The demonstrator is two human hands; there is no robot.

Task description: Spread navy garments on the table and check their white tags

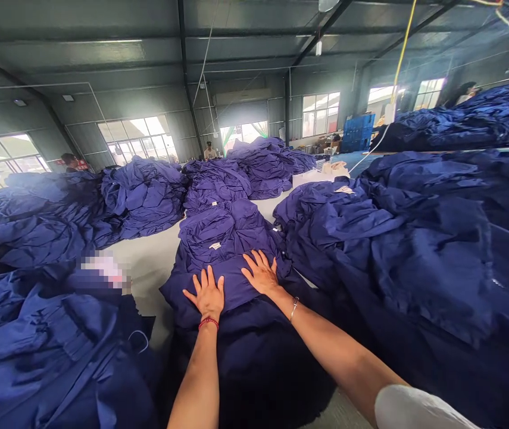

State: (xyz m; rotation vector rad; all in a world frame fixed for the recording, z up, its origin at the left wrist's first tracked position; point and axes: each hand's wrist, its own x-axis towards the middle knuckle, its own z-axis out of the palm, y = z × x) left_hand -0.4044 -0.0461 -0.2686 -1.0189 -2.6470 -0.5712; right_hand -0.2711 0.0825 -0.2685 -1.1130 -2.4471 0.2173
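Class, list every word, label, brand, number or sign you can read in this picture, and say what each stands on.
No text is readable.
Front tag, on the middle pile: too small to read.
Right tag, on the right pile: too small to read.
Back tag, beyond the front tag: too small to read.
Pale patch, at left: pixelated, nothing readable.

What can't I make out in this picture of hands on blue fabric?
In the head view:
Palms of the left hand and right hand: turned down on the blue fabric, hidden by the hands themselves.
Print on the white label beyond the hands: too small.
Pale patch at left: pixelated.
Fabric heap at right: cut off by the picture's edge.
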